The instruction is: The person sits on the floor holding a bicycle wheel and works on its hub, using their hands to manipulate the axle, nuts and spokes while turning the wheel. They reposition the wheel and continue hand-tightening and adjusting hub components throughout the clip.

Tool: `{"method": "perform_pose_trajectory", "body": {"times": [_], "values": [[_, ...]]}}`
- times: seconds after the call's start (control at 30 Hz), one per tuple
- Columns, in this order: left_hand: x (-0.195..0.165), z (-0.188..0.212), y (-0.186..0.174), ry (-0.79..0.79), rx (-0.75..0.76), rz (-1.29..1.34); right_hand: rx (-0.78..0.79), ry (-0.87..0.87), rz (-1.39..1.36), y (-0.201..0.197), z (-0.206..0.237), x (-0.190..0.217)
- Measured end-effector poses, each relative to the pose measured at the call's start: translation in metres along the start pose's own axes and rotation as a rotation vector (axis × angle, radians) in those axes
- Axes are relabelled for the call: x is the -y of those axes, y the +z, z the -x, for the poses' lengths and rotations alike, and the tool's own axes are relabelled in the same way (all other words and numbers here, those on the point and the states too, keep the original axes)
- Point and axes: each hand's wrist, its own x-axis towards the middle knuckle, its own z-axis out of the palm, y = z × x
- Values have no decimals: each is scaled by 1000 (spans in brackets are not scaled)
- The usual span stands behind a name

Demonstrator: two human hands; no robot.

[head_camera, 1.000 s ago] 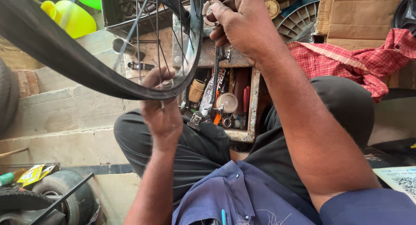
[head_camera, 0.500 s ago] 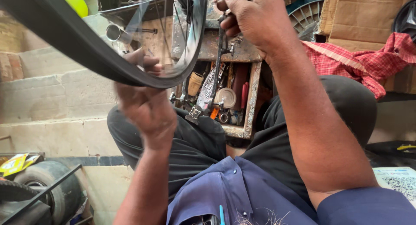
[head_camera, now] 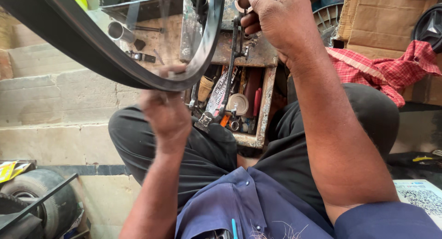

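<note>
Over the person's lap, a black bicycle wheel rim (head_camera: 138, 69) arcs across the upper left of the view from the top left corner, dips to its lowest point just above the knees and climbs again towards the top centre. The left hand (head_camera: 165, 112) is raised to that lowest stretch of the rim, its fingers reaching up behind the rim and touching it, though the rim hides the fingertips, so whether they clasp it or merely press against it I cannot tell. The right hand (head_camera: 276, 23) is up near the top centre, curled into a fist around a dark metal part at the wheel's inner side; what exactly it grips is hidden by the knuckles. Below and between the two hands stands an open wooden toolbox (head_camera: 260, 112), worn and stained, crowded with tools, a round tin and red-handled pieces. A red checked cloth (head_camera: 382, 71) lies to the right beside cardboard boxes (head_camera: 382, 23). A small tyre (head_camera: 41, 193) sits at the lower left, near pale stone steps (head_camera: 55, 105)
</note>
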Motion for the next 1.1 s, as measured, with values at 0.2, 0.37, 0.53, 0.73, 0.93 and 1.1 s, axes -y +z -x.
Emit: {"method": "perform_pose_trajectory", "body": {"times": [0.2,0.37,0.53,0.73,0.93,1.1], "values": [[-13,2,-1,134,-110,147,50,1,46,2,1,-1],[-15,3,5,99,-85,-85,124,62,4,6,2,3],[-21,3,1,68,-48,47,192,26,155,16,4,3],[-25,7,4,52,-105,34,281,91,146,24,8,2],[-4,0,13,57,-18,-23,325,220,88,26,11,13],[3,-3,16,117,44,-402,406,215,26,25,16,24]]}}
